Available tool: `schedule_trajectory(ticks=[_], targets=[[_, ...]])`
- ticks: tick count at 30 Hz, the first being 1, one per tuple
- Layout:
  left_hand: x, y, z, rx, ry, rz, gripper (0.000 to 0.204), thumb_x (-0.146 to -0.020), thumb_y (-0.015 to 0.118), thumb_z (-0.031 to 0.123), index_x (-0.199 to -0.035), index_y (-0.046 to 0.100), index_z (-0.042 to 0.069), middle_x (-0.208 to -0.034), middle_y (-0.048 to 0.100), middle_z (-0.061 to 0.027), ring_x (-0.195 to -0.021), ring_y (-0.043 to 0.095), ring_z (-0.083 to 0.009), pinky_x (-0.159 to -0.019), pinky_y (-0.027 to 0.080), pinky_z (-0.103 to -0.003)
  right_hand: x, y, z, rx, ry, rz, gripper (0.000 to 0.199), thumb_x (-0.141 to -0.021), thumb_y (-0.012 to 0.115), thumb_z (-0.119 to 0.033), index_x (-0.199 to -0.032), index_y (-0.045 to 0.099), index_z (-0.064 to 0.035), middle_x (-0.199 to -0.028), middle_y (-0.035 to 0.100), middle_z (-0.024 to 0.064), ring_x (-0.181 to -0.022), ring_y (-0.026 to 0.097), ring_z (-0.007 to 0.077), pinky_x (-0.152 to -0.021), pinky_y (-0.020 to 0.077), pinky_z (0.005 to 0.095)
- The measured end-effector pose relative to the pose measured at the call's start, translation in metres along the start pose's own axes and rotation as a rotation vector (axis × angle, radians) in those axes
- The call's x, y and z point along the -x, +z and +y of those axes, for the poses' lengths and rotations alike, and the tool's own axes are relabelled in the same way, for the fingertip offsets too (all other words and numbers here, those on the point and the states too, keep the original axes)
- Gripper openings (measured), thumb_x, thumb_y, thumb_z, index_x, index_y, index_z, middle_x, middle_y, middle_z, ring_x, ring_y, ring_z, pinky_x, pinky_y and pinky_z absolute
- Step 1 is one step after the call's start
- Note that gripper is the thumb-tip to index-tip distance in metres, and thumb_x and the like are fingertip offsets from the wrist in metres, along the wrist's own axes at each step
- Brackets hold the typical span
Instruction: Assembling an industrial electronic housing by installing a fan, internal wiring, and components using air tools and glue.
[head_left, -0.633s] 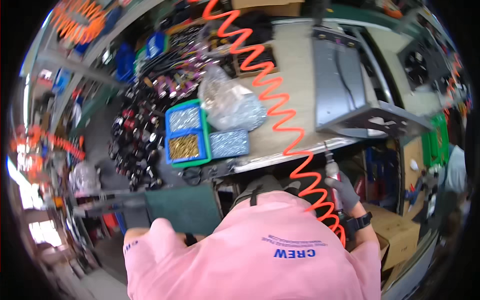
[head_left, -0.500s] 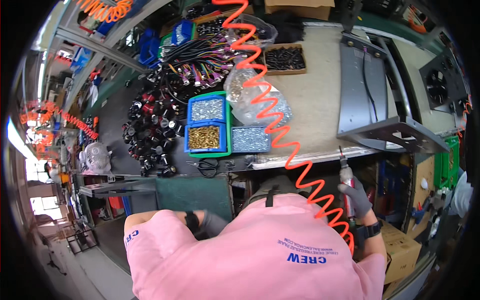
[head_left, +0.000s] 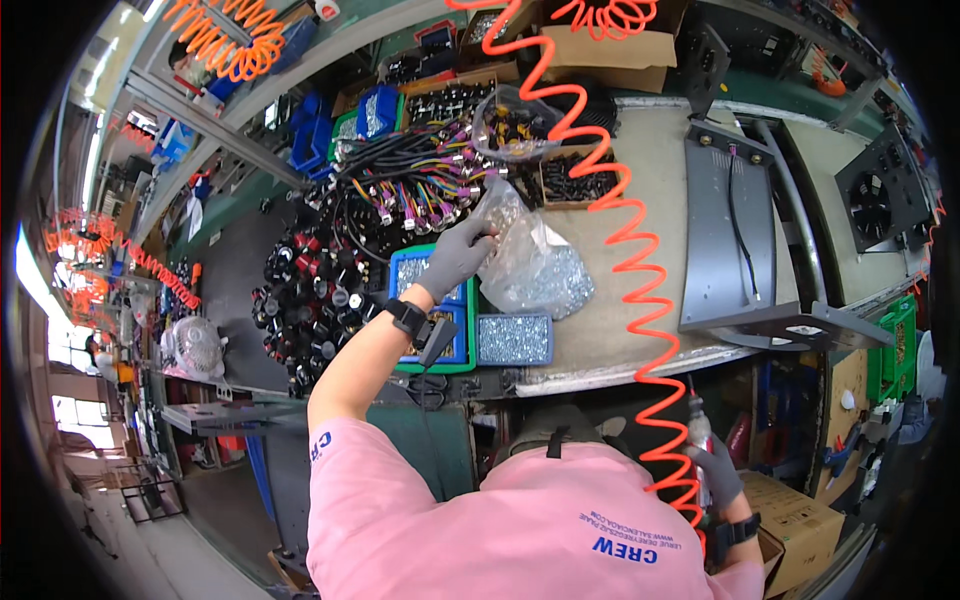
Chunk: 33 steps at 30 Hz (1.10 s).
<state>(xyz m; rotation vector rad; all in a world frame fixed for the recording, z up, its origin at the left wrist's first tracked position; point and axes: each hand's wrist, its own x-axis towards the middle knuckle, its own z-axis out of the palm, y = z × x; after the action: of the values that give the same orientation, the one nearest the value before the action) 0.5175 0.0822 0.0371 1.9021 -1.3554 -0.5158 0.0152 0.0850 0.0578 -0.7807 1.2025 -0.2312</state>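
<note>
My left hand (head_left: 458, 262), in a grey glove with some fingertips bare, reaches over the workbench with its fingers closed on the upper part of a clear plastic bag (head_left: 535, 275) of small silvery parts. Beneath that wrist are blue bins in a green tray (head_left: 472, 345), holding silvery and brass-coloured screws, partly hidden by the arm. A further blue bin of silvery screws (head_left: 514, 340) stands beside the tray. Low at the right, my gloved right hand (head_left: 716, 474) is wrapped round a red and silver power screwdriver (head_left: 700, 432), its bit upward, beside an orange coiled hose (head_left: 640, 290).
Black round knobs (head_left: 310, 300) lie heaped at left, behind them a bundle of wires with connectors (head_left: 425, 190). A carton of black parts (head_left: 578, 180) stands farther back. A grey metal panel with a bracket (head_left: 728, 230) occupies the right. A dark cord hangs near my left forearm.
My left hand has come up from beside my body to the plastic bag. The right hand and screwdriver have dropped lower. The whole view has shifted, with the bench now lower in it.
</note>
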Motion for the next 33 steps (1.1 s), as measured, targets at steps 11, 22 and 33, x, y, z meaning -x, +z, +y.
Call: schedule_trajectory(ticks=[11, 22, 33], targets=[[-0.084, -0.236, 0.008, -0.746, -0.271, -0.319, 0.029, -0.072, 0.056, 0.025, -0.087, 0.064, 0.002, -0.077, 0.062, -0.0180, -0.073, 0.061, -0.0305, -0.068, 0.047, -0.037, 0.059, -0.027, 0.044, -0.039, 0.153, 0.276, 0.025, -0.072, 0.059, -0.010, -0.095, 0.052, -0.0063, -0.080, 0.049, -0.0014, -0.072, 0.047, 0.0091, -0.064, 0.0393, 0.0244], [-0.266, -0.171, -0.127, -0.639, 0.026, 0.031, 0.026, -0.077, 0.055, 0.028, -0.090, 0.064, 0.008, -0.086, 0.063, -0.0160, -0.084, 0.059, -0.0319, -0.074, 0.046, -0.038, 0.047, 0.045, 0.021, -0.122, 0.289, 0.371, 0.027, -0.075, 0.049, -0.013, -0.099, 0.056, -0.0033, -0.083, 0.057, 0.0021, -0.074, 0.053, 0.0119, -0.067, 0.0438, 0.0256], [-0.382, -0.042, -0.179, -0.803, -0.004, -0.060, 0.033, -0.075, 0.054, 0.025, -0.105, 0.058, 0.012, -0.098, 0.061, -0.0146, -0.093, 0.058, -0.0319, -0.080, 0.046, -0.042, 0.036, 0.097, -0.044, -0.174, 0.286, 0.615, 0.020, -0.075, 0.051, -0.011, -0.093, 0.056, -0.0051, -0.082, 0.053, -0.0018, -0.077, 0.050, 0.0089, -0.071, 0.0396, 0.0232]])
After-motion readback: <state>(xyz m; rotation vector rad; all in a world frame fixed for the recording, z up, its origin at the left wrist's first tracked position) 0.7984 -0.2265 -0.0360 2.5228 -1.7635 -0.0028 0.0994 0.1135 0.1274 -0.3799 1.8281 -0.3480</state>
